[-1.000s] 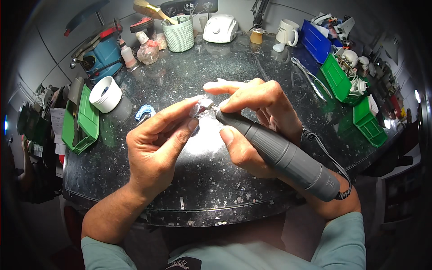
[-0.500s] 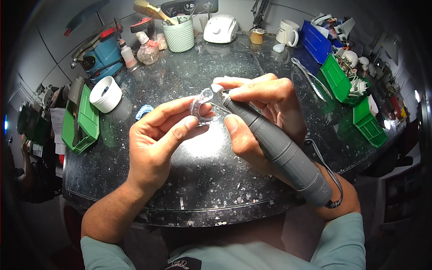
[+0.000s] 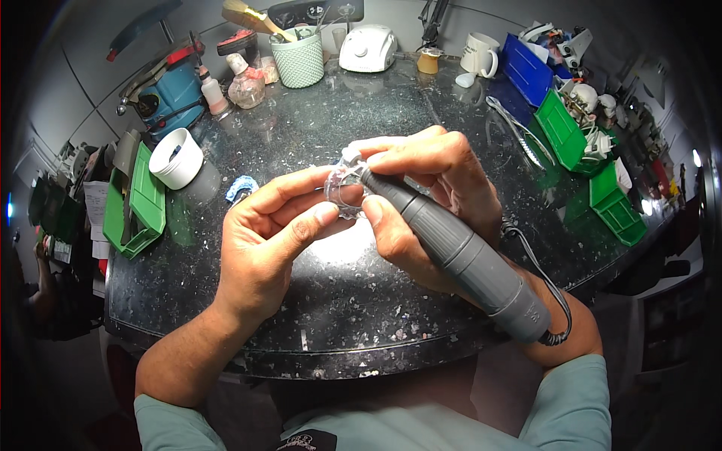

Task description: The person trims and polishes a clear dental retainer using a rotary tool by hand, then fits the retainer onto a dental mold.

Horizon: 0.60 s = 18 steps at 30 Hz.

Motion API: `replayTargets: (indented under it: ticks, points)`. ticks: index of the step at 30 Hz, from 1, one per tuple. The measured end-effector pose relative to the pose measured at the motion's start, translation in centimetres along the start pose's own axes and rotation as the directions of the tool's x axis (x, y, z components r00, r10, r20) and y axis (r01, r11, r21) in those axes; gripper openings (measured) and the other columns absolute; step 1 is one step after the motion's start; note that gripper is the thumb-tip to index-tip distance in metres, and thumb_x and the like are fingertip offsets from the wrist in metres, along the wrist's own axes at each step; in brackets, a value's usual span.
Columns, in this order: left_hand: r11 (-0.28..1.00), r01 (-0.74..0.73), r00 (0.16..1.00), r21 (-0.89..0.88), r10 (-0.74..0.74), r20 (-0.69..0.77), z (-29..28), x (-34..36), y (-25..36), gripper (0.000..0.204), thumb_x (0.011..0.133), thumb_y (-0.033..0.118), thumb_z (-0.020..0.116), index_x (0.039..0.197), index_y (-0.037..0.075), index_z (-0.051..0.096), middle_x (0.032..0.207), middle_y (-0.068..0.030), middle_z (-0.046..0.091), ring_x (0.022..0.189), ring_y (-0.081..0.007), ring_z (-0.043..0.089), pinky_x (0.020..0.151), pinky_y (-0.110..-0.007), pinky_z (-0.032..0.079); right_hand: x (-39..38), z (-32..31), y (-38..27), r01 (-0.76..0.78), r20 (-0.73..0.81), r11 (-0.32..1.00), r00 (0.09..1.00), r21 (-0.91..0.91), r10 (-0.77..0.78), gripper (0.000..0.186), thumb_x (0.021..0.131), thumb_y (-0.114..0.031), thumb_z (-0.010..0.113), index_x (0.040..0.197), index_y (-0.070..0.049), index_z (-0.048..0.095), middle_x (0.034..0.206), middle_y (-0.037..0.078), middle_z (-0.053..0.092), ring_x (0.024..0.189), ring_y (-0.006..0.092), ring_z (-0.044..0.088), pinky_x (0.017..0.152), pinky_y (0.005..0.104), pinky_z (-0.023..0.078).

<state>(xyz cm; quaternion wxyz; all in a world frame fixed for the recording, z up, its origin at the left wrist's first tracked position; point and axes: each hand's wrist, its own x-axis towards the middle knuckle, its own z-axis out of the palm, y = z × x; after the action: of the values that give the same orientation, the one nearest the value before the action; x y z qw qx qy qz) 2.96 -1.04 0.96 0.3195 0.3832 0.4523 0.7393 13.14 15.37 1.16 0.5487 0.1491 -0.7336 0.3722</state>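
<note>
A clear, arch-shaped dental aligner (image 3: pixel 335 192) is pinched between the thumb and fingers of my left hand (image 3: pixel 259 240), above the middle of the bench. My right hand (image 3: pixel 451 161) grips a dark grey rotary handpiece (image 3: pixel 468 259), its body slanting down toward my right forearm. A pale rounded bit (image 3: pixel 350 154) at the handpiece's tip is at the aligner's far edge; whether it touches is too small to tell. My right thumb is close beside the aligner. From the handpiece's rear end runs a dark cord (image 3: pixel 543 264).
The dark, speckled bench (image 3: pixel 361 308) carries a white tub (image 3: pixel 177 159) and a green bin (image 3: pixel 143 199) on the left. Along the back stand a textured cup of tools (image 3: pixel 298 62), a white control box (image 3: pixel 368 49) and a mug (image 3: pixel 479 54). Metal tongs (image 3: pixel 519 129) lie right.
My right hand has brought the handpiece leftward, so its bit has come up to the aligner. My left hand has shifted slightly right and turned the aligner a little.
</note>
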Motion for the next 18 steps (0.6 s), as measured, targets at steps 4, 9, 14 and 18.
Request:
replayTargets:
  ticks: [4,9,14,18]
  points:
    - [1.0,-0.011,1.0,0.009,0.011,0.013,-0.1,0.0,-0.1,0.033,0.094,0.001,0.061,0.126,-0.005,0.056,0.117,-0.0199,0.067,0.111,-0.0235,0.065,0.1,-0.038,0.052,0.2,-0.3,-0.7,0.012,0.064,1.0,0.998,-0.011,-0.012,0.03,0.074,-0.001,0.074,0.101,-0.001,0.06,0.092,0.013,0.065,0.079,0.0191,0.069,0.072,0.0292,0.057]
    - [0.998,0.009,1.0,-0.068,-0.01,-0.007,0.2,0.0,-0.1,0.033,0.093,0.0,0.061,0.125,-0.005,0.055,0.116,-0.0198,0.067,0.112,-0.0245,0.065,0.101,-0.04,0.051,0.8,-1.2,-1.1,-0.136,0.088,0.99,0.987,0.035,0.133,0.037,0.09,-0.002,0.066,0.122,0.001,0.048,0.101,0.012,0.063,0.092,0.0182,0.068,0.08,0.0303,0.055]
    - [1.0,0.013,0.999,-0.01,-0.012,0.044,0.4,-0.1,-0.5,0.034,0.093,0.0,0.062,0.126,-0.005,0.054,0.117,-0.0181,0.067,0.114,-0.0237,0.064,0.103,-0.039,0.05,0.6,-0.8,-1.3,-0.229,0.141,0.971,0.966,0.063,0.218,0.033,0.087,0.001,0.07,0.117,0.001,0.056,0.103,0.012,0.064,0.092,0.0171,0.069,0.077,0.0293,0.057]
    - [1.0,0.0,0.997,-0.02,0.001,0.078,0.0,-0.2,-0.6,0.029,0.096,0.004,0.06,0.123,-0.005,0.059,0.116,-0.0144,0.068,0.111,-0.0201,0.064,0.102,-0.035,0.049,0.5,-0.7,-1.5,-0.229,0.164,0.968,0.964,0.106,0.211,0.032,0.084,0.006,0.071,0.114,0.0,0.059,0.105,0.011,0.064,0.092,0.0158,0.068,0.079,0.0284,0.057]
